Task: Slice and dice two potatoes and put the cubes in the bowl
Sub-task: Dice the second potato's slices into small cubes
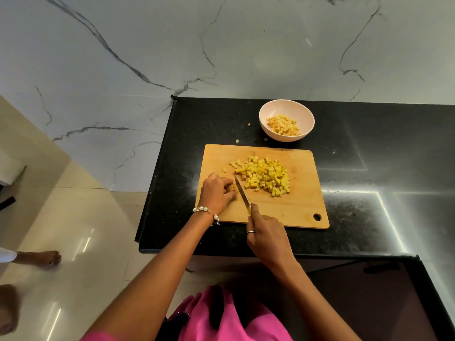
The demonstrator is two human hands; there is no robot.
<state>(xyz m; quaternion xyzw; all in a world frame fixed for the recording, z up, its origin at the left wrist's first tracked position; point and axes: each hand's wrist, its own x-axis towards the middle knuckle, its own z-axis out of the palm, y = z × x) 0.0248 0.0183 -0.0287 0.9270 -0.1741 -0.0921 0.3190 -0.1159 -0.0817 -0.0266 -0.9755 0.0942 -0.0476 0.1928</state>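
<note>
A wooden cutting board (302, 207) lies on the black counter. A heap of yellow potato cubes (264, 175) covers its middle. My left hand (216, 193) curls over a small remaining potato piece (231, 188) at the board's left edge, mostly hiding it. My right hand (267, 236) grips the yellow handle of a knife (242, 193), whose blade rests against that piece, tip pointing away from me. A pale pink bowl (268, 112) behind the board holds more cubes (284, 125).
The black counter (369, 156) ends just left of the board, with tiled floor below. A few potato scraps (237, 141) lie between board and bowl. Another person's bare foot (41, 258) stands on the floor at left. A marble wall rises behind.
</note>
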